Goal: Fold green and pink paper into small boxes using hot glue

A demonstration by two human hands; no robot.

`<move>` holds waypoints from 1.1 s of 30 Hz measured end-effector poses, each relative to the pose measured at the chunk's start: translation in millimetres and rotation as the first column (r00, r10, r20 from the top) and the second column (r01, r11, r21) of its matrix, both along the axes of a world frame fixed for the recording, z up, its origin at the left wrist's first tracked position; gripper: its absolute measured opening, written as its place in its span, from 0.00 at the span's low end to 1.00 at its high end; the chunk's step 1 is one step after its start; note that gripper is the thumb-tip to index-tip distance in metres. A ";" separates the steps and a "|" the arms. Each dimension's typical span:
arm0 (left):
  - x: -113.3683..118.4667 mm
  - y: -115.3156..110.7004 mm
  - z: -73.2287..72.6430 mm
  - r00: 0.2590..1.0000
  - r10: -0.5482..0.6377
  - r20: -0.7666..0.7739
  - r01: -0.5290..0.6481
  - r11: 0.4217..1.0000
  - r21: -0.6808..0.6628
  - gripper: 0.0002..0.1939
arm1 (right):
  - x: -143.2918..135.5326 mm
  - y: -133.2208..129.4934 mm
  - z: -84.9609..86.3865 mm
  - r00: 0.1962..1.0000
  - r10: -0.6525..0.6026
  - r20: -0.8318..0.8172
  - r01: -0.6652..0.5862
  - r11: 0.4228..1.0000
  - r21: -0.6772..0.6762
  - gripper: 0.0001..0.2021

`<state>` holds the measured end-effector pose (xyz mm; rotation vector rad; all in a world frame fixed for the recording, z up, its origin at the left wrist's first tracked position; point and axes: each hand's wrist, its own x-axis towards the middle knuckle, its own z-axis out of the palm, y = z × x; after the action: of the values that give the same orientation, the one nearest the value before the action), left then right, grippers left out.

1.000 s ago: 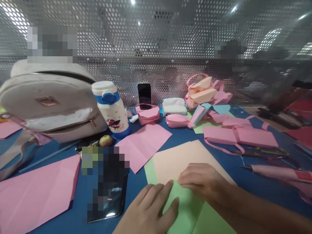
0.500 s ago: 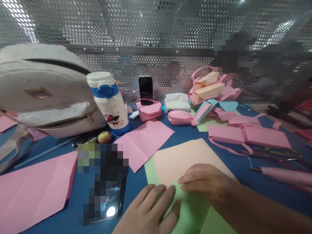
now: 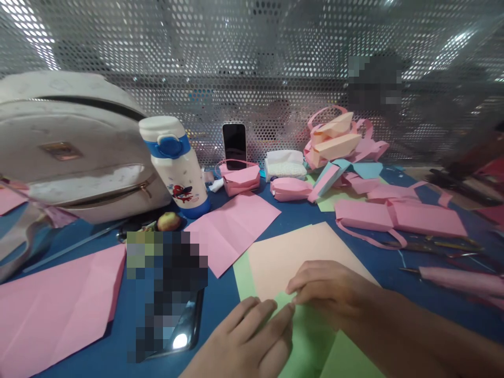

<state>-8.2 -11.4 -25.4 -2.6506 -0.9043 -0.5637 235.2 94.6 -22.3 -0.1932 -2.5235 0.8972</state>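
Note:
Green paper [image 3: 311, 336] lies at the bottom centre, with a fold or edge running down its right part. Beneath its top edge is a peach sheet [image 3: 275, 257], and a second green strip [image 3: 244, 275] shows along that sheet's left side. My left hand [image 3: 252, 333] rests on the green paper's left part, fingers bent and its index fingertip near my right fingertips. My right hand [image 3: 328, 289] pinches the top edge of the green paper, fingers pressed together; the thumb is mostly hidden.
A pink sheet [image 3: 236, 226], a dark phone [image 3: 192, 320] and another pink sheet [image 3: 59, 310] lie leftward. Behind stand a bottle [image 3: 183, 181], a backpack [image 3: 86, 142] and an upright phone [image 3: 234, 144]. Folded pink pieces [image 3: 429, 218], scissors [image 3: 441, 247] and a pink tool [image 3: 457, 278] lie right.
My left index finger has moved up and right toward my right fingertips, and my left fingers have drawn closer together. My right hand has shifted slightly up.

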 end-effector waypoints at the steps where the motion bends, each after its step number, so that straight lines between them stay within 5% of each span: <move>1: 0.3 0.4 0.6 1.000 -0.004 0.000 0.004 1.000 -0.001 0.14 | -0.2 -0.5 -0.4 1.000 -0.018 0.006 0.018 1.000 -0.020 0.12; 8: 2.3 4.4 2.7 1.000 -0.028 0.006 0.028 1.000 0.009 0.13 | -3.6 -5.5 1.4 0.991 -0.135 -0.002 0.134 0.983 -0.124 0.10; 19: 1.0 3.7 4.1 0.998 -0.048 -0.028 0.048 0.999 -0.016 0.11 | -9.1 -9.5 4.1 0.969 -0.194 0.154 0.149 0.953 0.264 0.12; 24: -0.2 3.1 5.5 0.997 -0.060 -0.049 0.059 0.998 -0.025 0.13 | -2.4 -5.2 30.9 0.938 -0.195 0.287 0.034 0.875 0.482 0.10; 33: -1.7 4.0 11.6 0.992 -0.105 -0.067 0.093 0.983 -0.160 0.15 | 0.4 -15.6 63.6 0.844 -0.232 0.484 -0.065 0.852 0.520 0.03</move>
<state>-9.9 -7.5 -13.8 -2.8499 -0.8296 -0.4278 235.5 79.0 41.3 -0.4272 -3.1326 0.0777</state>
